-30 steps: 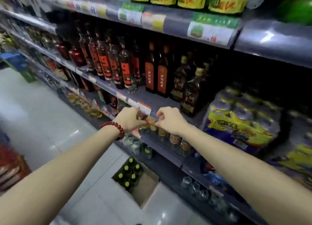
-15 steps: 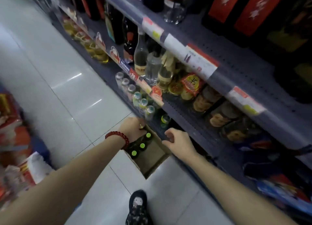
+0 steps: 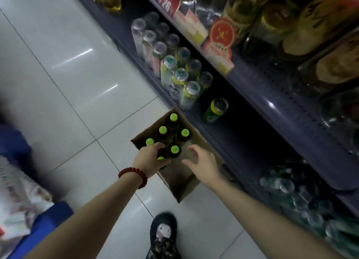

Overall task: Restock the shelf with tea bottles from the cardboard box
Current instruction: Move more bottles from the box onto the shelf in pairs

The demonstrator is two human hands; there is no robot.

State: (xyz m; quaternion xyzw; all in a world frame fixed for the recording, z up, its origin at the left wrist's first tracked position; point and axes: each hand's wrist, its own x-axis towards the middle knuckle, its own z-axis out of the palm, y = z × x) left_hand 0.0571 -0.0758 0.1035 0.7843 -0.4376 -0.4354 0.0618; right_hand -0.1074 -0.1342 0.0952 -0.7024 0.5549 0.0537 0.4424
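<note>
An open cardboard box (image 3: 180, 183) sits on the floor against the bottom shelf. Several dark tea bottles with green caps (image 3: 174, 149) stand in its far half; the near half shows bare cardboard. My left hand (image 3: 150, 160), with a red bead bracelet at the wrist, is inside the box with its fingers curled around the nearest green-capped bottle (image 3: 160, 158). My right hand (image 3: 202, 162) hovers over the box's bare part, fingers spread, holding nothing. One green bottle (image 3: 215, 111) stands alone on the bottom shelf (image 3: 219, 140) just beyond the box.
Clear-capped bottles (image 3: 174, 68) stand in rows on the bottom shelf to the left. Jars and price tags (image 3: 219, 37) fill the shelf above. My shoe (image 3: 163, 237) is on the white tiles near the box. Blue and white packages (image 3: 23, 210) lie at the left.
The view has dropped from the upper shelf to the floor. Both hands came down from the shelf edge into the box; the left hand has closed around a bottle.
</note>
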